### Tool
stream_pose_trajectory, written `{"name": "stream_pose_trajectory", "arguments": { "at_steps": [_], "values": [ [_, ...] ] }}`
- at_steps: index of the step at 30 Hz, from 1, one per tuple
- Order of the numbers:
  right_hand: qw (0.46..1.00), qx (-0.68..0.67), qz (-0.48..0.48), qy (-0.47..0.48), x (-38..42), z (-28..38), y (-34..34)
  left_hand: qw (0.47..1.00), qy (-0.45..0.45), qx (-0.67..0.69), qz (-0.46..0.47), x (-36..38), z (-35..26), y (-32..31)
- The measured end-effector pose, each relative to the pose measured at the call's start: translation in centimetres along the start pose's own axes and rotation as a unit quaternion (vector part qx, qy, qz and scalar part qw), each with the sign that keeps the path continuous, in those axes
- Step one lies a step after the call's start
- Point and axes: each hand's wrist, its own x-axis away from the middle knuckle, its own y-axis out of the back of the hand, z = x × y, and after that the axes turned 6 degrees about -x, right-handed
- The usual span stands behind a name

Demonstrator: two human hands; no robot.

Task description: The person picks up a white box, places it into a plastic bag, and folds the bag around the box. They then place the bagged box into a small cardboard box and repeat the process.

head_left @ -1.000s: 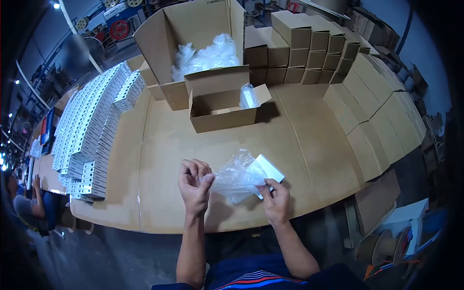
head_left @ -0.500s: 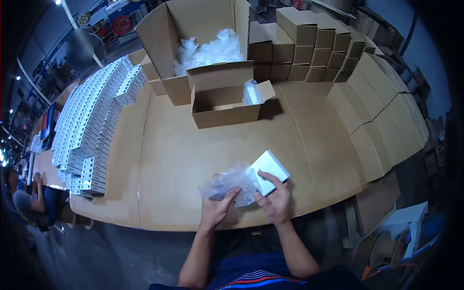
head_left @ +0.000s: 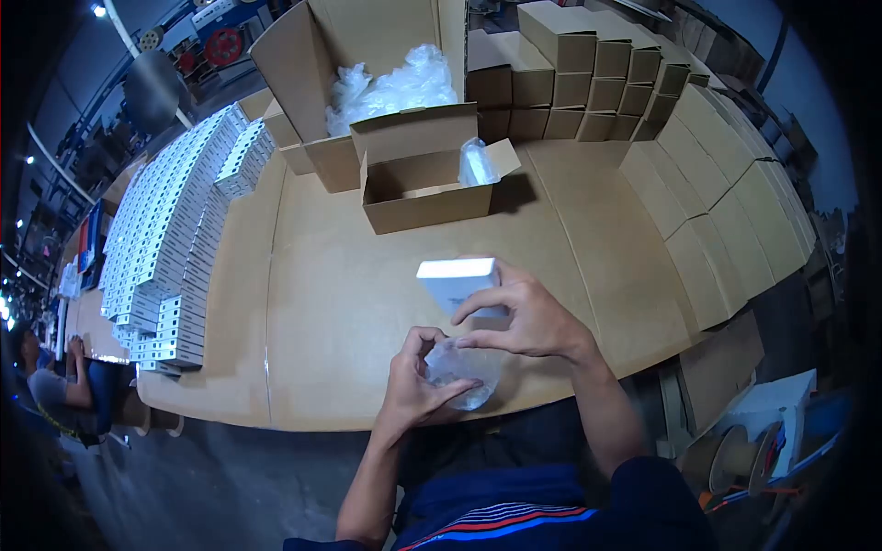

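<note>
My left hand (head_left: 413,381) grips a clear bubble-wrap bag (head_left: 467,372), its fingers curled around the side of the plastic. Held above the bag by my right hand (head_left: 524,317) is a small white box (head_left: 459,285), tilted, with faint print on its front. The thumb of that hand reaches down to the bag's upper edge. Farther back on the table stands an open brown carton (head_left: 432,204), with a bubble-wrapped piece (head_left: 477,163) upright in its right end.
A large carton (head_left: 294,73) full of bubble-wrap bags (head_left: 395,87) stands behind. Stacked white boxes (head_left: 170,234) line the left side of the cardboard-covered table (head_left: 367,285). Brown cartons (head_left: 712,197) are piled at the right and back. A person (head_left: 60,381) sits at far left.
My right hand has lifted the white box up and left, turning it on edge above the bag. The bag, spread flat before, is now bunched up in my left hand.
</note>
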Motion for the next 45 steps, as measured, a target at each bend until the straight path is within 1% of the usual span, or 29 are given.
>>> {"name": "stream_pose_trajectory", "arguments": {
  "at_steps": [1, 3, 5, 8, 10, 11, 12, 13, 15, 16, 18, 19, 22, 23, 24, 25, 26, 28, 29, 31, 33, 34, 35, 36, 37, 39, 40, 42, 45],
  "values": [
    [1.0, 0.003, 0.021, -0.007, -0.3, 0.0, -0.3, 0.999, -0.048, 0.009, -0.012, -0.3, 0.4, -0.2],
    [0.999, 0.012, 0.045, -0.002, -0.5, -0.1, -1.0, 0.999, -0.035, 0.014, -0.036, -0.1, 1.8, -0.1],
    [1.0, 0.001, -0.001, -0.009, -0.4, -0.3, -1.0, 0.998, -0.017, -0.003, -0.063, 0.2, 2.5, 0.7],
    [0.997, -0.012, -0.057, -0.05, 0.1, -0.2, -1.3, 0.996, 0.057, 0.002, -0.072, 0.9, 1.6, 2.0],
    [0.993, -0.019, -0.082, -0.078, 0.6, -0.7, -1.2, 0.992, 0.025, 0.069, -0.105, 0.5, 0.5, 2.1],
    [0.994, -0.011, -0.095, -0.055, 0.9, -1.3, -1.2, 0.988, 0.018, 0.095, -0.121, 0.4, 0.5, 2.2],
    [0.99, -0.013, -0.114, -0.078, 1.0, -1.3, -1.4, 0.983, 0.012, 0.121, -0.136, 0.4, 0.5, 2.2],
    [0.986, -0.015, -0.134, -0.1, 1.1, -1.2, -1.8, 0.984, 0.012, 0.115, -0.134, 0.2, 0.6, 2.3],
    [0.974, -0.031, -0.178, -0.138, 1.4, -1.5, -2.2, 0.978, 0.011, 0.13, -0.165, 0.0, 0.7, 1.8],
    [0.975, -0.032, -0.185, -0.116, 1.7, -1.6, -2.3, 0.974, 0.01, 0.138, -0.181, -0.1, 0.9, 1.7],
    [0.976, -0.035, -0.2, -0.072, 2.0, -1.3, -2.1, 0.972, -0.003, 0.152, -0.18, -0.1, 1.2, 1.6],
    [0.979, -0.023, -0.182, -0.086, 1.9, 0.0, -2.2, 0.97, -0.008, 0.167, -0.175, -0.1, 1.0, 1.4],
    [0.985, 0.02, -0.146, -0.088, 1.0, 0.4, -3.0, 0.97, -0.023, 0.184, -0.158, -0.1, 1.2, 1.2],
    [0.986, 0.021, -0.143, -0.085, 1.1, -0.5, -3.2, 0.968, -0.029, 0.189, -0.16, -0.2, 1.6, 1.2],
    [0.982, 0.007, -0.152, -0.111, 1.2, -0.7, -3.1, 0.966, -0.037, 0.193, -0.165, -0.3, 1.7, 1.3],
    [0.978, -0.009, -0.158, -0.136, 1.4, -0.8, -3.0, 0.948, -0.03, 0.253, -0.191, -0.3, 1.4, 1.2],
    [0.973, -0.025, -0.164, -0.161, 1.5, -0.9, -2.8, 0.94, -0.048, 0.276, -0.194, -0.4, 1.7, 1.5],
    [0.976, -0.034, -0.178, -0.12, 1.6, -1.1, -2.7, 0.922, -0.079, 0.323, -0.199, 0.0, 2.8, 2.4],
    [0.977, -0.038, -0.178, -0.109, 1.7, -1.2, -2.8, 0.92, -0.074, 0.353, -0.155, 0.4, 3.3, 3.0],
    [0.982, -0.045, -0.166, -0.082, 1.6, -1.0, -2.8, 0.951, -0.011, 0.272, -0.146, 0.0, 1.4, 3.4],
    [0.991, 0.002, -0.13, -0.028, 1.0, -0.3, -2.4, 0.986, -0.021, 0.157, -0.049, 0.0, 1.1, 4.9],
    [0.994, 0.024, -0.11, 0.001, 0.7, 0.3, -2.1, 0.993, 0.03, 0.112, 0.006, -0.2, 0.8, 5.6],
    [0.997, 0.015, -0.065, -0.03, 0.4, 1.0, -1.8, 0.993, 0.082, 0.066, 0.06, -0.6, 0.4, 6.2],
    [0.998, 0.022, -0.049, -0.017, 0.2, 1.2, -1.9, 0.985, 0.131, 0.019, 0.114, -1.1, -0.2, 6.5],
    [0.999, 0.029, -0.035, -0.004, -0.1, 1.4, -2.1, 0.977, 0.146, -0.022, 0.151, -1.5, -0.5, 6.6],
    [1.0, 0.014, -0.017, -0.002, -0.5, 2.2, -2.5, 0.981, 0.121, -0.048, 0.145, -1.9, -1.1, 5.6],
    [0.999, 0.011, -0.033, 0.02, -0.6, 2.4, -2.6, 0.982, 0.108, -0.06, 0.142, -2.1, -1.3, 4.9],
    [0.996, 0.006, -0.064, 0.066, -0.8, 2.5, -2.5, 0.989, 0.099, -0.021, 0.105, -1.5, 0.1, 4.1],
    [0.994, 0.003, -0.108, 0.021, 0.5, 1.4, -1.4, 0.994, 0.091, 0.059, 0.031, -0.2, 0.9, 2.9]
  ]
}}
